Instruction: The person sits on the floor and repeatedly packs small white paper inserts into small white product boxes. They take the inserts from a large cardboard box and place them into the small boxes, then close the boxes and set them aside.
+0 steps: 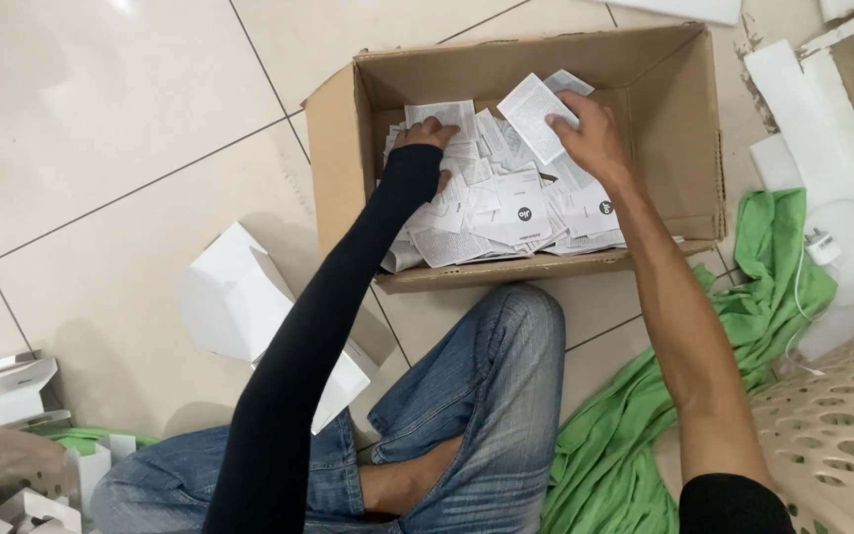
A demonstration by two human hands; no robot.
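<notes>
**Both hands in the leaflet box**

I sit on the tiled floor (101, 148) with my knee (516, 326) in jeans bent just short of the box (684, 119). A white carton (239, 307) lies open on the floor under my left forearm, and a green cloth (773, 287) trails off to my right beside a perforated basket (842, 435).

The box stands past my knee, its near wall facing me, flaps open. Leaflets (506, 218) fill its bottom in a loose heap, piled toward the near wall.

My left hand (429, 138), sleeved in black to the wrist, rests fingers-down on the heap near the far left corner; I cannot tell if it grips anything. My right hand (585, 129) is toward the far wall, fingers closed on one folded leaflet (534, 117), lifted off the pile.
</notes>
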